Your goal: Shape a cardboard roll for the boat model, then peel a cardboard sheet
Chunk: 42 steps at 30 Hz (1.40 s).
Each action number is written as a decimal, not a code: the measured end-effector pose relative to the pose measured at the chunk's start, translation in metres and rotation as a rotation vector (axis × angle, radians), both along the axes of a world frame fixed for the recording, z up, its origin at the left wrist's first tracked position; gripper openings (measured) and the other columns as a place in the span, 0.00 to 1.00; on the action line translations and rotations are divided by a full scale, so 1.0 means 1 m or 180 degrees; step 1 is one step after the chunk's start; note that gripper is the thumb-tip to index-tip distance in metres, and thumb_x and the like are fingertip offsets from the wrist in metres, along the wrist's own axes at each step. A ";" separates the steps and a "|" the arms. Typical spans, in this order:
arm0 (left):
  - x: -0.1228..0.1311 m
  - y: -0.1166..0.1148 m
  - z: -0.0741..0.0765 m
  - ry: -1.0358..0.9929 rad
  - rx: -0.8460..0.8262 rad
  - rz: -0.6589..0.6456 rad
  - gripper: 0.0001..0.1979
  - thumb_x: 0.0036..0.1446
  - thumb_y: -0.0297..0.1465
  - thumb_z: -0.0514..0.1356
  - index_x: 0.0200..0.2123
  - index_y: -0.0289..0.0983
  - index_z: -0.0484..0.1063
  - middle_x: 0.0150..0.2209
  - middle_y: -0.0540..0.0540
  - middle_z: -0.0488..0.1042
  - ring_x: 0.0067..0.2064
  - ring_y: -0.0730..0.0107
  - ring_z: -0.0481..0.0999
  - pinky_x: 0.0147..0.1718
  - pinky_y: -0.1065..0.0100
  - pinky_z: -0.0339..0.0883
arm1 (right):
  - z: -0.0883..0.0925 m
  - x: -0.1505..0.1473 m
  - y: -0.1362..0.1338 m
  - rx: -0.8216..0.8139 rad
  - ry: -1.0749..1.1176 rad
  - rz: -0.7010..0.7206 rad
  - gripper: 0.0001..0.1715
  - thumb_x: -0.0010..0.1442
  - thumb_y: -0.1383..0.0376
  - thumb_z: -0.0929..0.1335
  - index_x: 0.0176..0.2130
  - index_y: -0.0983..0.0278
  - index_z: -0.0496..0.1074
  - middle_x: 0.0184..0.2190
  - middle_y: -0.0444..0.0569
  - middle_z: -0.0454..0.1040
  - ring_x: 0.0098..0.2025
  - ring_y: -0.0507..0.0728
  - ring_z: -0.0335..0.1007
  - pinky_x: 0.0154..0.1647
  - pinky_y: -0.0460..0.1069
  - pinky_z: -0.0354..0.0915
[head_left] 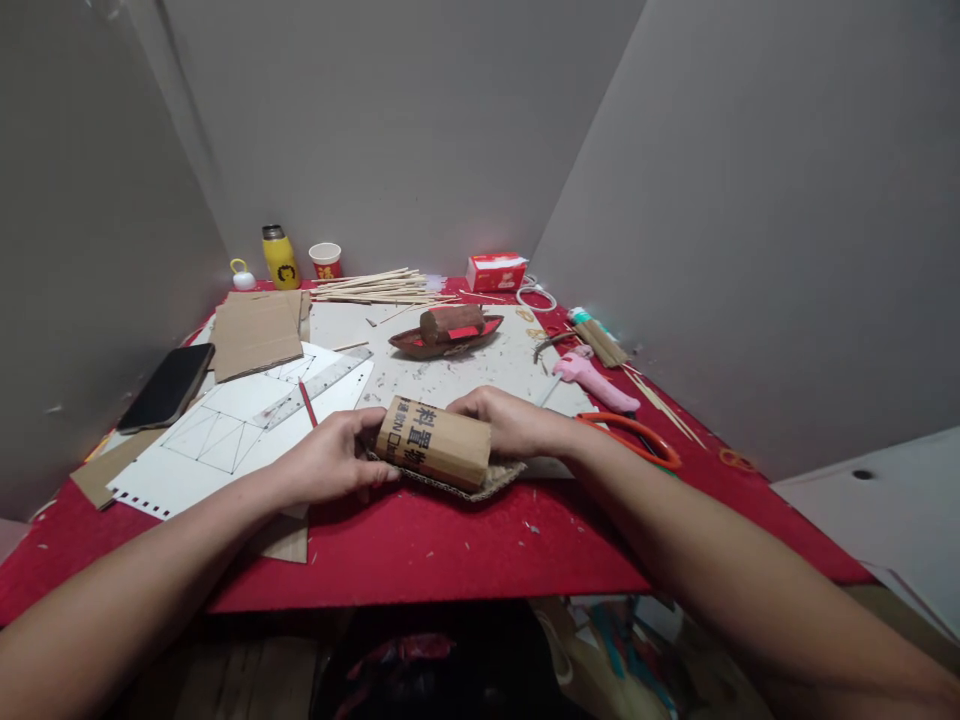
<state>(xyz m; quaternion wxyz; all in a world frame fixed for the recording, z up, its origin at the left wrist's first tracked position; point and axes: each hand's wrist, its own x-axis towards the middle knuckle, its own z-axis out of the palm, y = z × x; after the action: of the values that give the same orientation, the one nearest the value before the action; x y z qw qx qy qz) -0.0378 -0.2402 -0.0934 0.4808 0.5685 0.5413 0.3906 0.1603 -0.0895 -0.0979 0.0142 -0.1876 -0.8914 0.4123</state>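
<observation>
A boat-shaped piece of corrugated cardboard [499, 480] lies low between my hands near the table's front. On it rests a curved cardboard cover [435, 440] with black printed characters. My left hand [341, 455] is closed on the left end of the cardboard boat, thumb along its near edge. My right hand [499, 420] curls behind the cover at the far right side; its fingertips are hidden there. Beyond them stands a small finished-looking model boat [448, 332] with a brown rolled cover and red inside.
On the left are a drawing sheet [202, 440], ruler [315, 388], pencil [308, 403], phone [166, 386] and cardboard sheets [257, 335]. Sticks [382, 288], a yellow bottle [280, 260] and paper cup [325, 261] stand behind. A pink glue gun [596, 380] and orange-handled scissors [637, 437] lie right.
</observation>
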 end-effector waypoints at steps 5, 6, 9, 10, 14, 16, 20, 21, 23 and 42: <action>-0.001 0.000 0.003 0.0114 -0.0065 -0.0120 0.21 0.46 0.24 0.64 0.47 0.35 0.72 0.38 0.46 0.77 0.33 0.69 0.74 0.30 0.70 0.69 | -0.001 0.000 0.002 0.0008 0.0035 0.0015 0.10 0.50 0.70 0.66 0.32 0.69 0.77 0.26 0.42 0.75 0.29 0.52 0.67 0.28 0.44 0.60; -0.002 0.000 0.003 0.0126 -0.0079 -0.0149 0.21 0.47 0.24 0.64 0.48 0.35 0.72 0.38 0.46 0.77 0.33 0.70 0.73 0.30 0.70 0.69 | -0.001 0.000 0.002 0.0013 0.0040 0.0023 0.11 0.50 0.70 0.66 0.32 0.69 0.77 0.26 0.42 0.75 0.29 0.52 0.67 0.28 0.44 0.59; -0.004 0.000 0.002 0.0174 -0.0166 -0.0163 0.22 0.49 0.26 0.64 0.49 0.35 0.70 0.36 0.47 0.76 0.29 0.73 0.72 0.26 0.71 0.68 | 0.000 0.000 0.002 0.0010 0.0058 0.0057 0.12 0.50 0.71 0.65 0.33 0.69 0.77 0.27 0.43 0.75 0.29 0.52 0.67 0.29 0.44 0.60; -0.004 0.000 0.002 0.0200 -0.0175 -0.0152 0.21 0.49 0.26 0.64 0.49 0.35 0.69 0.36 0.47 0.76 0.29 0.73 0.71 0.26 0.71 0.68 | 0.000 -0.001 0.001 0.0003 0.0065 0.0072 0.13 0.50 0.71 0.65 0.34 0.70 0.77 0.27 0.43 0.76 0.29 0.52 0.67 0.29 0.44 0.60; -0.006 0.001 -0.002 0.0231 -0.0118 -0.0169 0.18 0.50 0.27 0.64 0.47 0.35 0.69 0.37 0.47 0.76 0.28 0.74 0.71 0.26 0.69 0.68 | 0.002 0.000 0.000 -0.0027 0.0106 0.0121 0.12 0.50 0.71 0.65 0.33 0.70 0.77 0.27 0.44 0.75 0.30 0.53 0.66 0.29 0.45 0.60; -0.005 0.001 -0.003 0.0221 -0.0080 -0.0180 0.17 0.51 0.27 0.63 0.46 0.35 0.69 0.37 0.47 0.75 0.28 0.74 0.71 0.26 0.69 0.69 | 0.001 0.000 0.000 -0.0070 0.0129 0.0129 0.11 0.49 0.71 0.65 0.32 0.70 0.77 0.26 0.44 0.74 0.29 0.52 0.66 0.29 0.45 0.60; -0.002 0.000 0.000 0.0226 0.0083 -0.0112 0.16 0.51 0.26 0.63 0.45 0.35 0.68 0.36 0.49 0.74 0.28 0.74 0.72 0.27 0.70 0.69 | 0.000 0.002 0.001 -0.0240 0.0189 0.0113 0.11 0.49 0.69 0.66 0.31 0.70 0.76 0.25 0.43 0.73 0.28 0.51 0.65 0.29 0.45 0.60; -0.001 0.000 0.001 0.0250 0.0103 -0.0058 0.17 0.51 0.27 0.64 0.45 0.35 0.67 0.35 0.49 0.74 0.27 0.74 0.73 0.26 0.71 0.69 | 0.000 0.002 0.002 -0.0290 0.0212 0.0101 0.10 0.49 0.69 0.66 0.31 0.70 0.76 0.25 0.43 0.73 0.28 0.51 0.64 0.28 0.44 0.60; 0.001 -0.002 0.003 0.0334 0.0168 0.0062 0.19 0.51 0.29 0.64 0.46 0.35 0.66 0.35 0.49 0.73 0.26 0.74 0.73 0.24 0.71 0.68 | 0.000 0.004 0.003 -0.0396 0.0262 0.0078 0.10 0.49 0.67 0.66 0.31 0.69 0.75 0.25 0.43 0.72 0.28 0.51 0.64 0.29 0.44 0.61; 0.000 -0.001 0.004 0.0088 -0.0040 -0.0004 0.14 0.50 0.27 0.64 0.42 0.33 0.70 0.33 0.49 0.74 0.26 0.75 0.72 0.24 0.71 0.70 | -0.006 0.000 0.004 -0.0730 0.0285 -0.0032 0.12 0.47 0.62 0.70 0.31 0.69 0.75 0.25 0.44 0.73 0.26 0.50 0.65 0.29 0.45 0.63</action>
<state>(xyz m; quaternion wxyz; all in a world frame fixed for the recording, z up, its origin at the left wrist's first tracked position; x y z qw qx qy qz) -0.0382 -0.2413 -0.0891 0.4772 0.5712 0.5500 0.3789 0.1603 -0.0853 -0.1043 0.0345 -0.1738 -0.8360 0.5194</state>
